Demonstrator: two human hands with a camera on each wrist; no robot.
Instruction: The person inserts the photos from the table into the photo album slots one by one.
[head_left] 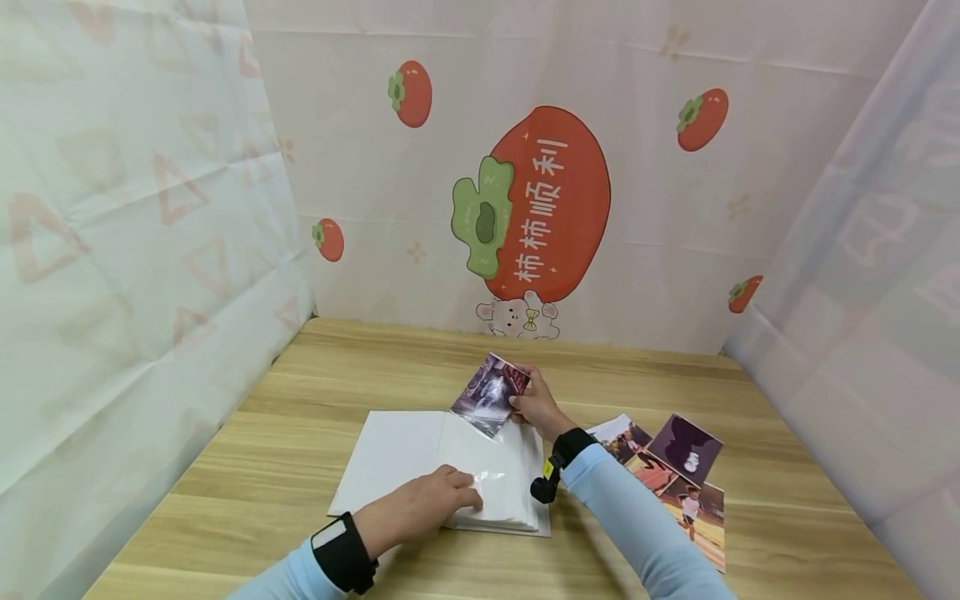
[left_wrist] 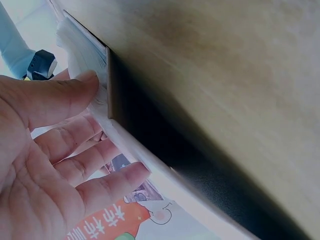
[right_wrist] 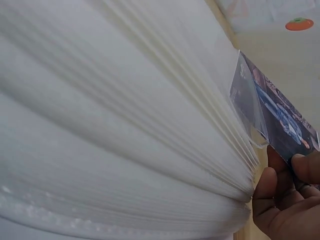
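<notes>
An album (head_left: 390, 454) lies open on the table, its white cover to the left and a thick stack of clear-sleeved pages (right_wrist: 150, 125) to the right. Between thumb and fingers, my right hand (head_left: 538, 406) pinches a dark photo (head_left: 489, 392) at the album's far edge. In the right wrist view, clear plastic (right_wrist: 248, 97) overlaps one corner of that photo, and the rest stands out past the pages. My left hand (head_left: 423, 508) rests on the near part of the top page with relaxed fingers; the left wrist view has its thumb (left_wrist: 75, 95) by the page edges.
Several loose photos lie overlapping to the right of the album, among them a dark purple one (head_left: 684, 448) and one with a running figure (head_left: 693, 517). The wooden table (head_left: 247, 467) is bordered by printed cloth walls (head_left: 360, 167) at the back and both sides.
</notes>
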